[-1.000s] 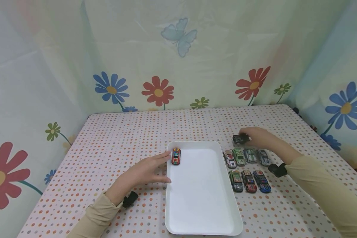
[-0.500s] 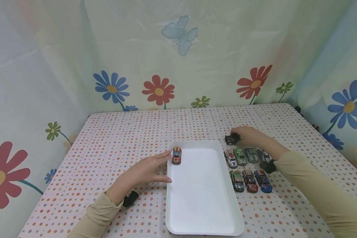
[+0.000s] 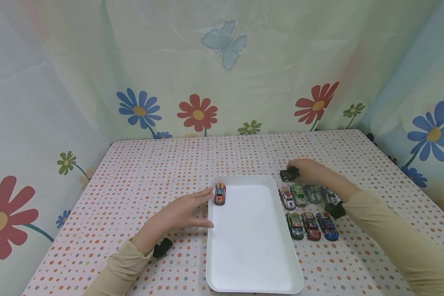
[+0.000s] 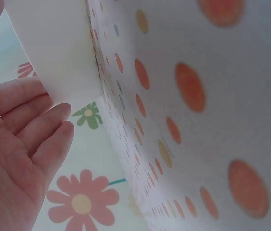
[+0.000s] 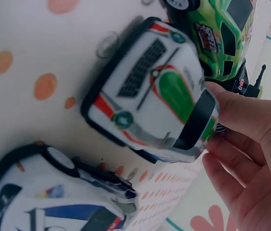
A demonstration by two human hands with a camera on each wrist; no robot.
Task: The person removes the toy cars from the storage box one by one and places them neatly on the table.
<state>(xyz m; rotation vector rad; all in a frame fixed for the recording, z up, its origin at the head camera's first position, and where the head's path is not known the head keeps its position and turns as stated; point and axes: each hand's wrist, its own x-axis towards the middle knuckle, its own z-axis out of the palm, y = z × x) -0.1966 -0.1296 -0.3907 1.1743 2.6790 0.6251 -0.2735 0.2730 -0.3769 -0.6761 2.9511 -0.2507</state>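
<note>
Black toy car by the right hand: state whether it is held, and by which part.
The right hand pinches the black toy car at its right-hand end with the fingertips; which end of the car that is cannot be told. The left hand holds nothing, resting against the white tray.

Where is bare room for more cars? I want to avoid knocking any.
Most of the white tray is free below the red car. Crowded: the car rows between the tray's right rim and the right hand.

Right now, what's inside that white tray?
Only one red toy car sits in the tray, at its far left corner, beside the left hand. Nothing covers the tray's floor.
</note>
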